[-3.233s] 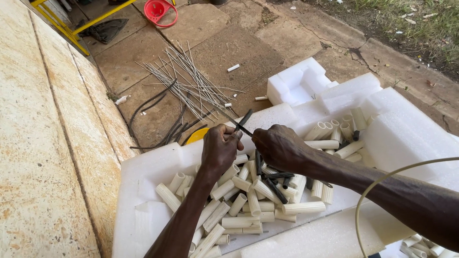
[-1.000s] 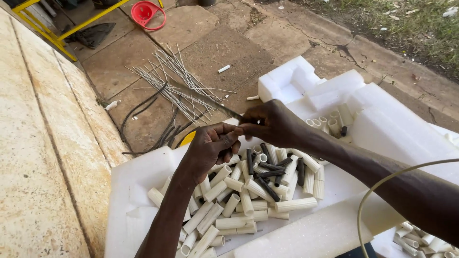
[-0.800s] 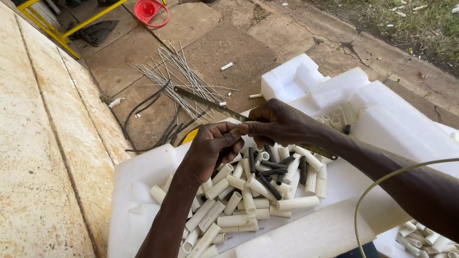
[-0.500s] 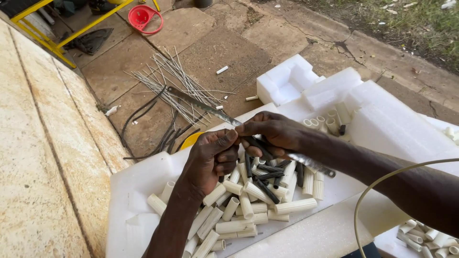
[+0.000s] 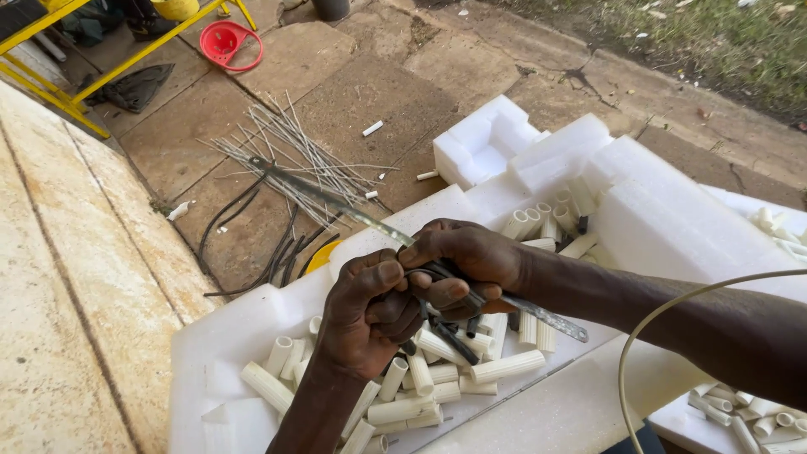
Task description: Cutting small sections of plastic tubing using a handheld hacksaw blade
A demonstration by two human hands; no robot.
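- Far left: yellow metal frame (image 5: 126, 60) and red plastic ring (image 5: 227, 44) lying on the paving, well apart from the hands.
- Loose grey wire rods (image 5: 290, 160) and black cable offcuts (image 5: 252, 244) spread on the ground, just beyond the tray's edge.
- White foam tray (image 5: 210, 353) serving as a bin, keeping cream tube pieces (image 5: 437, 387) together under the hands.
- Left hand (image 5: 366, 315) closed around a black sleeve piece (image 5: 450, 336), thumb pressed on top, apparently to steady it.
- Right hand (image 5: 466, 261) clamped on the long metal strip (image 5: 336, 202), held slanted across the tray, far end out over the rods.
- Right: thin cream cable (image 5: 664, 324) arching over the forearm.
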